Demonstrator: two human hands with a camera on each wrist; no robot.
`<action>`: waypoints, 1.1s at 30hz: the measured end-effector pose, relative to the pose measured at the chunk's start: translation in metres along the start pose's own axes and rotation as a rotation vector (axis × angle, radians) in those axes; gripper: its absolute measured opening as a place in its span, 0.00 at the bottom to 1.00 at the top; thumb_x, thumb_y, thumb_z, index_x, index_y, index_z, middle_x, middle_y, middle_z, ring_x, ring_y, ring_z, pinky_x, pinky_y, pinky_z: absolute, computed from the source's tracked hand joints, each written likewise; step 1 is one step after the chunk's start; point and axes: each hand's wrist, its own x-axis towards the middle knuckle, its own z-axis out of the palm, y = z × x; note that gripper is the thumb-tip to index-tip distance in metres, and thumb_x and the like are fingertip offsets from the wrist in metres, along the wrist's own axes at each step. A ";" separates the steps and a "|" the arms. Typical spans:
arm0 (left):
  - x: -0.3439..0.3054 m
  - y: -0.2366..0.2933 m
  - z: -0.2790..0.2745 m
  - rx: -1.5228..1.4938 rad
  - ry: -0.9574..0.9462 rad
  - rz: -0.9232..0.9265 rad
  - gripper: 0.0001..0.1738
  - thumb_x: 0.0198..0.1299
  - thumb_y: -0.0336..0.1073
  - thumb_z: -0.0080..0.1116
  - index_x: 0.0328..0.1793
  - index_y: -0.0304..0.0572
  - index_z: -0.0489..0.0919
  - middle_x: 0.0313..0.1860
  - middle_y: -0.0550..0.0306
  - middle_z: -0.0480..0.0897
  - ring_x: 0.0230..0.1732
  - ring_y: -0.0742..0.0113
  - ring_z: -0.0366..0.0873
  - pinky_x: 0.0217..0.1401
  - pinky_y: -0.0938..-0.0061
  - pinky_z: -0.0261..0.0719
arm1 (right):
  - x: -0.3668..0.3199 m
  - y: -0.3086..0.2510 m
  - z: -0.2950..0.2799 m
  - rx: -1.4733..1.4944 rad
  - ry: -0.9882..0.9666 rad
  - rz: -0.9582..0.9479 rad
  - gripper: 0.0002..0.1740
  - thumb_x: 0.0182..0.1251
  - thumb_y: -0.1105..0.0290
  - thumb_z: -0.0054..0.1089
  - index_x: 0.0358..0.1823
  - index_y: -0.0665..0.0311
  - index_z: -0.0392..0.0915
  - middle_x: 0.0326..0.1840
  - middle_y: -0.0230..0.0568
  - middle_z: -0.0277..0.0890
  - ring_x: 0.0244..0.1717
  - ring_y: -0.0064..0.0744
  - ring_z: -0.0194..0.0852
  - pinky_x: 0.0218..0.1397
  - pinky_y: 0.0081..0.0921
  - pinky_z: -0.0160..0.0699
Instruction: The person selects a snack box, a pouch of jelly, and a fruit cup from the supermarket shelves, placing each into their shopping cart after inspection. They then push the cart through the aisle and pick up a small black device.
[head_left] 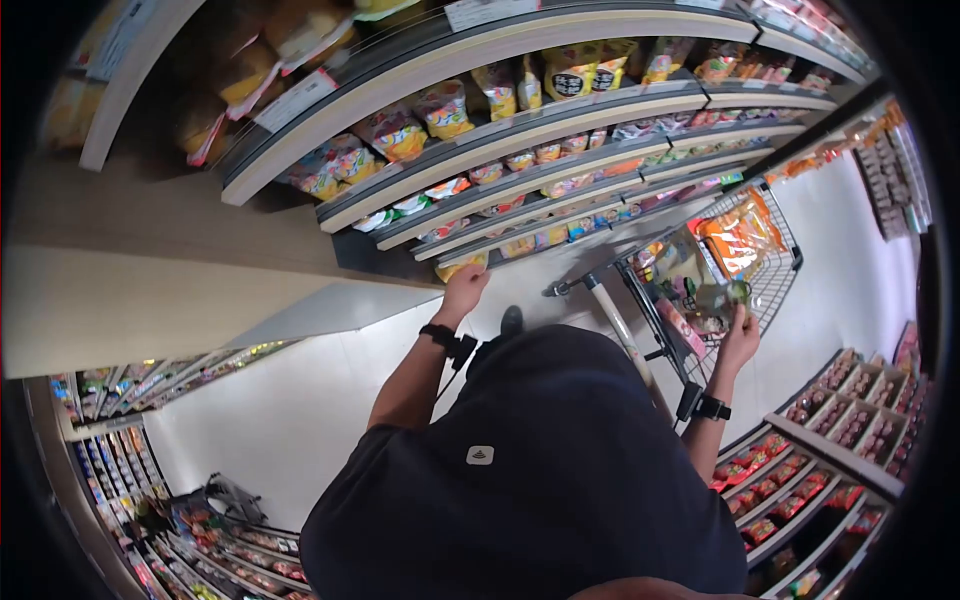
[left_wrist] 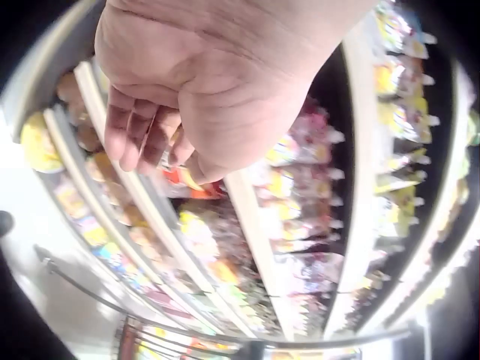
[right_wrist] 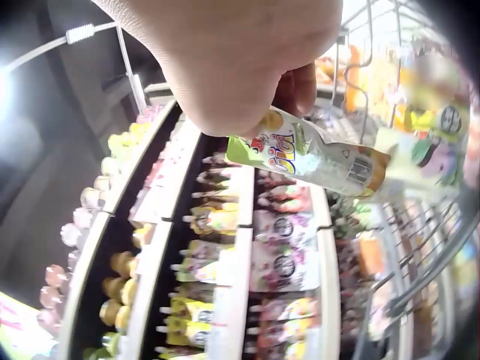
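Observation:
My right hand (head_left: 740, 343) pinches a small white-and-green jelly pouch (right_wrist: 311, 156) by one end. In the head view it is over the shopping cart (head_left: 790, 275), and bright lettering shows on the pouch in the right wrist view. My left hand (head_left: 463, 292) hangs beside the lower shelves, its fingers loosely curled with nothing in them. In the left wrist view, the palm of that hand (left_wrist: 217, 82) overlaps rows of bagged snacks (left_wrist: 300, 142) behind it.
Inside the cart lie a large orange package (head_left: 742, 237) and a pink box (head_left: 682, 325). Curved shelves (head_left: 600, 110) of packaged snacks rise ahead. At the lower right is another display rack (head_left: 800, 480). A pale floor (head_left: 390, 350) spreads below.

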 end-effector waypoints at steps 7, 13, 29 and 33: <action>0.013 0.239 -0.018 -0.423 -0.300 0.388 0.27 0.68 0.40 0.66 0.69 0.37 0.76 0.53 0.54 0.86 0.53 0.66 0.84 0.59 0.71 0.80 | -0.027 -0.126 0.021 0.671 -0.243 0.218 0.13 0.75 0.63 0.63 0.49 0.67 0.84 0.37 0.27 0.81 0.30 0.11 0.69 0.30 0.12 0.65; -0.026 0.307 -0.019 -0.677 -0.821 0.460 0.31 0.63 0.38 0.71 0.70 0.37 0.73 0.55 0.56 0.85 0.53 0.69 0.83 0.58 0.71 0.81 | -0.055 -0.193 0.038 0.692 -0.394 0.066 0.12 0.75 0.64 0.61 0.40 0.68 0.84 0.32 0.28 0.80 0.33 0.14 0.72 0.37 0.17 0.70; -0.039 0.293 -0.041 -0.741 -0.941 0.209 0.27 0.62 0.30 0.70 0.66 0.32 0.75 0.54 0.55 0.86 0.54 0.71 0.84 0.59 0.73 0.81 | -0.073 -0.205 0.065 1.056 -0.596 0.433 0.11 0.75 0.64 0.63 0.38 0.65 0.82 0.35 0.33 0.84 0.36 0.20 0.82 0.45 0.25 0.83; -0.039 0.288 -0.044 -0.703 -0.906 0.197 0.27 0.62 0.30 0.70 0.66 0.32 0.76 0.54 0.55 0.86 0.53 0.71 0.84 0.58 0.72 0.81 | -0.075 -0.204 0.070 1.036 -0.630 0.441 0.12 0.76 0.61 0.62 0.37 0.63 0.82 0.35 0.31 0.84 0.35 0.19 0.81 0.44 0.25 0.82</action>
